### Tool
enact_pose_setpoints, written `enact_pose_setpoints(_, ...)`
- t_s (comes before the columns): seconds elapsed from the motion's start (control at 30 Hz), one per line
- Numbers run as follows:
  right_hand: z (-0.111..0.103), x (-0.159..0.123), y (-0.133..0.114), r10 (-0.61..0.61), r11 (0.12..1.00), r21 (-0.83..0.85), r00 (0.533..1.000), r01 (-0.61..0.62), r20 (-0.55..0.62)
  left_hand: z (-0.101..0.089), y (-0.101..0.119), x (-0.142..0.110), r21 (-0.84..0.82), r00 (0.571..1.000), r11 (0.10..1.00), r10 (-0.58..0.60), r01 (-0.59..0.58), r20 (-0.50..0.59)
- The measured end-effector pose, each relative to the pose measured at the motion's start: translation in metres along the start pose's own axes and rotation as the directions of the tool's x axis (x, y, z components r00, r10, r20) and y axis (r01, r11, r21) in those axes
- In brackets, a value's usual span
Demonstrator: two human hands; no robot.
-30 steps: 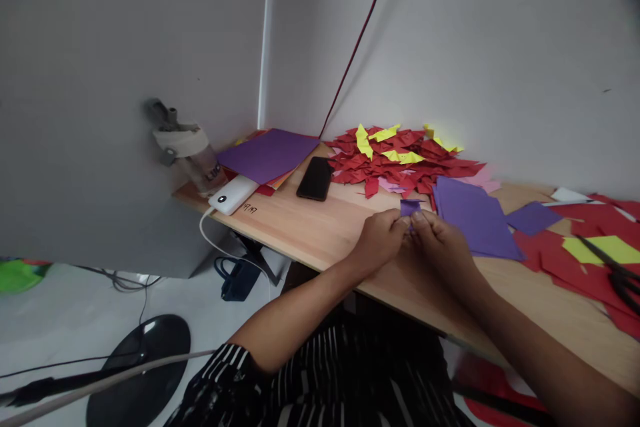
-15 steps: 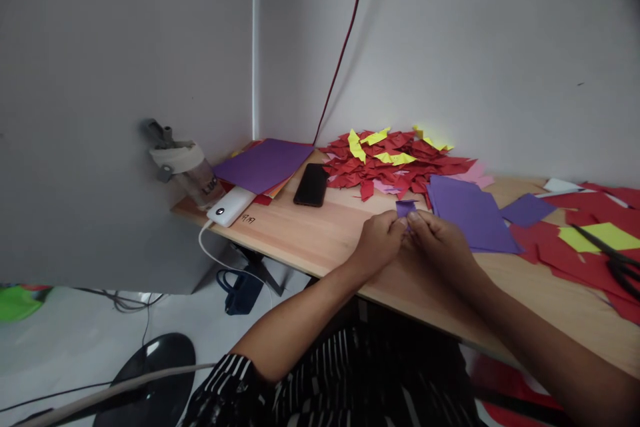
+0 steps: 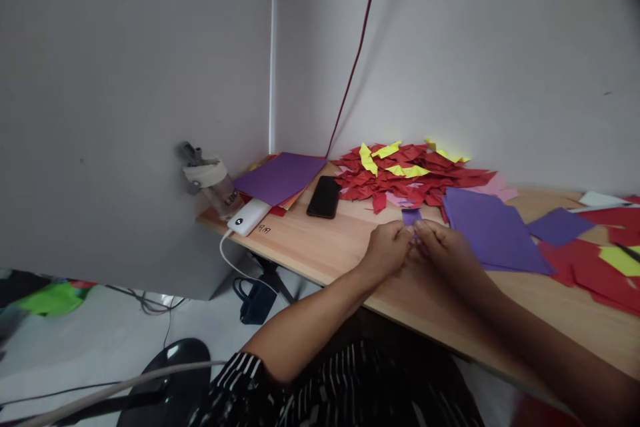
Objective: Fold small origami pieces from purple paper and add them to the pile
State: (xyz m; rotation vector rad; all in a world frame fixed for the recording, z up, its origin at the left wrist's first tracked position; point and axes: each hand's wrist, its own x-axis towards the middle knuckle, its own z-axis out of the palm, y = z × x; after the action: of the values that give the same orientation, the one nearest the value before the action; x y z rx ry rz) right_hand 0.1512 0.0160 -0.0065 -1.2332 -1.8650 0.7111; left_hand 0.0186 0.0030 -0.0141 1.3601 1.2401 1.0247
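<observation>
Between my two hands is a small piece of purple paper (image 3: 411, 216), its top edge sticking out above the fingertips. My left hand (image 3: 390, 245) is closed on its left side, thumb and fingers pinched together. My right hand (image 3: 443, 243) pinches it from the right, with the fingertips close to the left ones. The fingers hide most of the paper, so its folds cannot be made out. Just right of my hands lies a stack of purple paper sheets (image 3: 493, 227). Beyond them is a heap of folded red paper pieces (image 3: 410, 193) with several yellow ones (image 3: 369, 159) on top.
A black phone (image 3: 324, 197), a white power bank (image 3: 249, 217) with a cable, large purple sheets (image 3: 281, 177) and a clear bottle (image 3: 217, 193) stand on the left of the wooden table (image 3: 320, 247). At right lie a purple square (image 3: 560, 219) and red sheets (image 3: 607, 280).
The camera view has turned slightly, so the scene sits lower and further right. Both hands still pinch the purple paper, with only slight finger movement.
</observation>
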Motion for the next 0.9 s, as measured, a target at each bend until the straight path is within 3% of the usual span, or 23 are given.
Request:
enact_pose_setpoints(0.1,-0.003,0.002,0.002,0.03,1.0,-0.005,0.999,-0.03,0.018,-0.003,0.005,0.006,-0.055,0.994,0.997,-0.047,0.053,0.099)
enact_pose_setpoints(0.2,-0.007,0.003,0.003,0.057,0.998,0.004,0.997,-0.058,0.06,-0.009,0.017,0.019,-0.026,0.953,0.987,-0.145,0.157,0.267)
enact_pose_setpoints(0.3,-0.011,0.005,0.004,0.089,0.995,-0.044,0.996,-0.09,-0.031,-0.014,0.025,0.036,0.118,0.921,0.988,-0.137,0.1,0.364)
enact_pose_setpoints(0.37,-0.012,0.006,0.008,0.119,0.989,-0.076,0.989,-0.126,-0.087,-0.015,0.026,0.046,0.182,0.939,0.983,-0.055,-0.008,0.339)
enact_pose_setpoints(0.5,-0.016,0.01,0.017,0.125,0.986,-0.101,0.989,-0.133,-0.08,-0.01,0.017,0.053,0.194,0.945,0.961,0.13,-0.195,0.301)
enact_pose_setpoints(0.67,-0.018,0.013,0.023,0.059,0.988,-0.136,0.994,-0.071,-0.092,-0.008,0.009,0.044,0.15,0.95,0.957,0.21,-0.248,0.23)
enact_pose_setpoints(0.9,-0.016,0.012,0.019,0.106,0.989,-0.094,0.991,-0.114,-0.085,-0.006,0.009,0.038,0.002,0.963,0.972,0.233,-0.236,0.138)
